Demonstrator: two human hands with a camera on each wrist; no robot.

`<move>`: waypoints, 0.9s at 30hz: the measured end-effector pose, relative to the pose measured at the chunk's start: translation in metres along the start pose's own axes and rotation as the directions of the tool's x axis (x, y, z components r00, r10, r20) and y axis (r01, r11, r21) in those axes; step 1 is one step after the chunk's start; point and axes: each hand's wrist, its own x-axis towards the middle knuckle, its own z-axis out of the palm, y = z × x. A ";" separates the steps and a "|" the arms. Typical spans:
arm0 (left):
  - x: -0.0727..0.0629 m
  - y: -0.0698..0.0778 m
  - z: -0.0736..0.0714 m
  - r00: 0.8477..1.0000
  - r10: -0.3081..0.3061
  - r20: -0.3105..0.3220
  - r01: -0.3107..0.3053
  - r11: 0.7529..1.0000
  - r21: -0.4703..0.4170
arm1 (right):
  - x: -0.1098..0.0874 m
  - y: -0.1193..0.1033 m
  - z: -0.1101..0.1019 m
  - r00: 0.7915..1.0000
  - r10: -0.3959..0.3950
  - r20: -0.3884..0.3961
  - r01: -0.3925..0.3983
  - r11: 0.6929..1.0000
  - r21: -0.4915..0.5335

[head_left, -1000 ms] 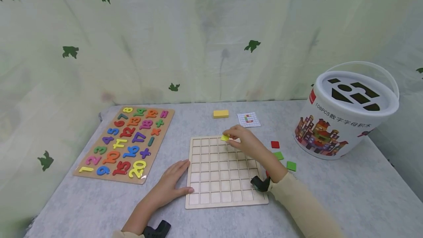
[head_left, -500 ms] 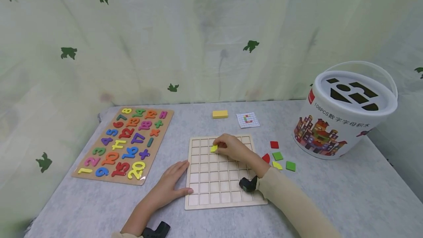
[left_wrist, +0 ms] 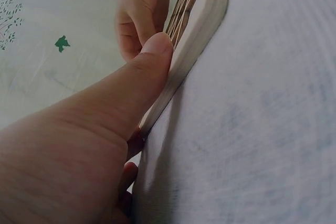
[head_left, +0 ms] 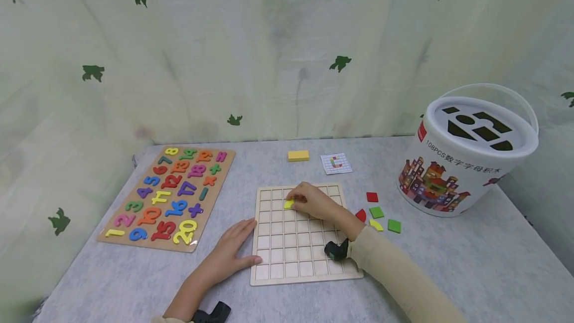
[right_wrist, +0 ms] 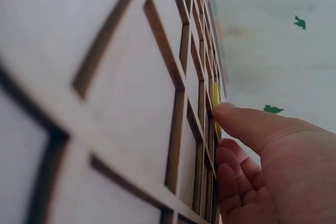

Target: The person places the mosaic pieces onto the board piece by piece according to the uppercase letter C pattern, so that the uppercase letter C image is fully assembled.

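Observation:
A pale wooden grid board (head_left: 291, 254) lies flat on the table. My right hand (head_left: 316, 202) pinches a small yellow tile (head_left: 288, 204) over a cell in the board's upper rows, left of centre. In the right wrist view, the thumb presses against the yellow tile (right_wrist: 216, 98) right at the grid's ribs, with the other fingers curled below. My left hand (head_left: 229, 250) rests along the board's left edge, fingers extended and thumb on the rim. The left wrist view shows its thumb (left_wrist: 157, 45) against the board's side (left_wrist: 197, 45).
Right of the board lie a red square (head_left: 372, 197), green squares (head_left: 394, 226), a red quarter-round piece (head_left: 360, 215) and a yellow curved piece (head_left: 375, 225). Behind are a yellow block (head_left: 298, 155) and a pattern card (head_left: 336, 163). A number board (head_left: 168, 198) lies left; a white bucket (head_left: 468, 158) stands right.
My right hand has carried the yellow tile left and slightly nearer, and the tile now sits lower against the grid. My left hand has stayed at the board's edge.

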 end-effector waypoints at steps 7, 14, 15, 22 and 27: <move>0.000 0.001 0.000 1.000 0.003 -0.006 -0.003 1.000 0.001 | -0.003 -0.005 -0.003 1.000 0.003 0.013 -0.002 0.999 -0.040; 0.000 0.001 0.001 1.000 -0.008 -0.004 0.008 1.000 -0.005 | -0.022 -0.018 -0.025 0.999 0.014 0.036 -0.014 1.000 -0.008; -0.001 0.001 0.001 1.000 -0.008 -0.005 0.008 1.000 -0.008 | -0.026 -0.018 -0.029 1.000 0.010 0.021 -0.010 1.000 -0.006; -0.001 0.000 0.001 1.000 -0.003 -0.015 0.003 1.000 -0.004 | -0.060 -0.009 -0.061 0.990 0.015 -0.139 -0.024 0.998 -0.061; -0.001 0.001 0.000 1.000 -0.005 -0.009 0.005 1.000 0.000 | -0.085 0.012 -0.074 0.972 0.086 -0.218 -0.108 0.990 -0.091</move>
